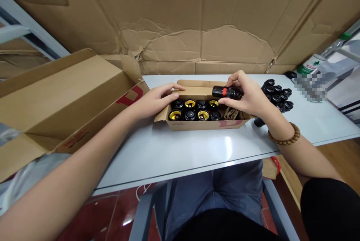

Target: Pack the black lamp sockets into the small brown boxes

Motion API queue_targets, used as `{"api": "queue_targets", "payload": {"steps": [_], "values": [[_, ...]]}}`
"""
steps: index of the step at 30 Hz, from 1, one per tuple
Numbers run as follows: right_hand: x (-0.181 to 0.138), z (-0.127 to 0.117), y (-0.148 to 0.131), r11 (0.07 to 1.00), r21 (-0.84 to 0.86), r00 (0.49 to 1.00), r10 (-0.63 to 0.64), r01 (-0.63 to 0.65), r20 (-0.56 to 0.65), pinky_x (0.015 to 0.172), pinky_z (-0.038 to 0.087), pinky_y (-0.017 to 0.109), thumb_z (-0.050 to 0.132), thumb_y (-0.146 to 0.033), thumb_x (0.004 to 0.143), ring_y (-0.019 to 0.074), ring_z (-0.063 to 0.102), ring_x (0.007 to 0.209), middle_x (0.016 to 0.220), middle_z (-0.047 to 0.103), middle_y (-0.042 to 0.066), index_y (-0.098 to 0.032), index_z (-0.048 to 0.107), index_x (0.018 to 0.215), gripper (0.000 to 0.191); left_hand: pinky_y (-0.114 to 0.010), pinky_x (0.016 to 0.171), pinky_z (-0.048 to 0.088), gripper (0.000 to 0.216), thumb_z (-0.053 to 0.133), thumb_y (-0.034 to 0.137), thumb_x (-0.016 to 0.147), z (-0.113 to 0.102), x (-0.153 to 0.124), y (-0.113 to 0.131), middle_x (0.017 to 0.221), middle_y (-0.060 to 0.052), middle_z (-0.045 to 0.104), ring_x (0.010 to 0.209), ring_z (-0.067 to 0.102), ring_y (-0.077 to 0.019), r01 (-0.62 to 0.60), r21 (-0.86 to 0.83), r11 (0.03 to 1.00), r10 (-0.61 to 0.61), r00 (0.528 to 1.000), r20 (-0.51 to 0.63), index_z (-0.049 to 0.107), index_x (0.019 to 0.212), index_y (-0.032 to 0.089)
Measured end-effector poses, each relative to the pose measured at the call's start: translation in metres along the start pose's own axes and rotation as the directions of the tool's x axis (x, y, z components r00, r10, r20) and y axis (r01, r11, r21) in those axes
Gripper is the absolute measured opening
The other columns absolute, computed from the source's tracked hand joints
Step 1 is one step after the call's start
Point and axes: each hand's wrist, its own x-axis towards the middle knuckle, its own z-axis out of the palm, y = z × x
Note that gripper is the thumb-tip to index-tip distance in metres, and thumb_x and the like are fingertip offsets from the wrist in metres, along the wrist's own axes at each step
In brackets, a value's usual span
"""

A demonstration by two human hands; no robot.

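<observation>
One black lamp socket (225, 91) with a red switch is held lying on its side just above the back rim of the small box (202, 125), pinched at its right end between the thumb and curled fingers of the right hand (247, 96). Inside the small box two rows of sockets (194, 110) are stood upright, some showing brass mouths, and crumpled brown paper (232, 113) fills its right end. The left hand (157, 100) is laid on the box's left rear flap, fingers straight and pressed together, gripping nothing. The step is judged best served if the box is kept steadied this way and the held piece is turned upright to match its neighbours. Right of the box a heap of loose sockets (277, 94) lies on the white table (174, 151); left of the box a large open carton (64, 94) is tilted.
</observation>
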Motion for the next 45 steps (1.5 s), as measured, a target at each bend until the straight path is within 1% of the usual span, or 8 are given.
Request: {"api": "queue_targets", "payload": {"steps": [5,10,12,15,21,32,39,45], "values": [[0.000,0.003,0.003,0.994,0.100,0.999,-0.034,0.033,0.007,0.080,0.057,0.041,0.080,-0.033,0.094,0.0237,0.068,0.094,0.109,0.071,0.004,-0.030,0.045,0.105,0.037,-0.054,0.119,0.053,0.061,0.056,0.068,0.104,-0.001,0.000,0.003,0.137,-0.008,0.078,0.132,0.067,-0.0398,0.002,-0.002,1.000,-0.002,1.000,0.008,0.075,0.145,0.028],[0.002,0.003,0.001,0.991,0.133,1.000,-0.027,0.027,0.000,0.099,0.062,0.047,0.079,-0.035,0.095,0.0285,0.072,0.110,0.127,0.072,0.009,-0.027,0.055,0.142,0.054,-0.056,0.125,0.047,0.060,0.056,0.066,0.104,-0.002,-0.001,0.006,0.149,-0.010,0.075,0.140,0.064,-0.0406,0.008,-0.013,1.000,-0.008,1.000,0.026,0.073,0.147,0.027],[0.003,0.001,-0.001,0.995,0.098,1.000,0.003,-0.005,0.022,0.103,0.061,0.048,0.078,-0.038,0.098,0.0292,0.074,0.111,0.125,0.076,0.008,-0.026,0.062,0.141,0.047,-0.057,0.127,0.046,0.061,0.056,0.066,0.104,-0.002,-0.001,0.006,0.151,-0.010,0.074,0.142,0.063,-0.0412,0.009,-0.014,1.000,-0.009,1.000,0.026,0.072,0.147,0.026],[0.004,-0.001,-0.005,0.995,0.103,0.999,0.015,-0.019,0.043,0.101,0.062,0.046,0.079,-0.046,0.099,0.0283,0.075,0.105,0.118,0.080,0.007,-0.024,0.069,0.127,0.037,-0.058,0.126,0.047,0.060,0.057,0.067,0.104,-0.002,-0.001,0.005,0.151,-0.009,0.074,0.141,0.064,-0.0415,0.000,-0.015,1.000,0.000,1.000,0.020,0.073,0.146,0.027],[0.000,-0.002,-0.009,0.968,0.235,0.994,0.066,-0.084,0.083,0.103,0.063,0.050,0.070,-0.051,0.106,0.0314,0.074,0.118,0.133,0.076,0.011,-0.026,0.060,0.143,0.046,-0.056,0.122,0.052,0.059,0.059,0.069,0.102,-0.002,-0.001,0.004,0.145,-0.008,0.077,0.137,0.066,-0.0407,-0.003,-0.021,1.000,0.004,1.000,0.008,0.075,0.143,0.029],[-0.001,0.004,-0.005,0.966,0.254,0.999,0.054,-0.053,0.005,0.082,0.063,0.046,0.074,-0.034,0.096,0.0240,0.066,0.083,0.097,0.069,0.001,-0.031,0.052,0.121,0.033,-0.056,0.125,0.048,0.060,0.056,0.067,0.104,-0.002,-0.002,0.005,0.151,-0.009,0.074,0.142,0.063,-0.0416,0.002,-0.008,1.000,-0.002,1.000,0.014,0.073,0.146,0.027],[-0.001,0.001,-0.010,0.968,0.244,0.997,0.052,-0.065,0.059,0.090,0.064,0.053,0.074,-0.045,0.102,0.0297,0.071,0.095,0.106,0.071,0.005,-0.031,0.053,0.144,0.048,-0.054,0.122,0.052,0.060,0.059,0.068,0.102,-0.003,-0.002,0.006,0.145,-0.008,0.076,0.136,0.066,-0.0404,0.005,-0.009,1.000,-0.005,1.000,0.006,0.075,0.144,0.028],[0.000,0.004,-0.005,0.980,0.198,0.997,-0.029,0.014,0.075,0.100,0.061,0.049,0.068,-0.036,0.105,0.0290,0.071,0.108,0.124,0.072,0.009,-0.028,0.053,0.144,0.042,-0.055,0.122,0.052,0.058,0.059,0.068,0.103,-0.002,-0.002,0.004,0.145,-0.008,0.077,0.135,0.067,-0.0401,-0.002,-0.014,1.000,0.002,1.000,-0.002,0.075,0.143,0.029]]}}
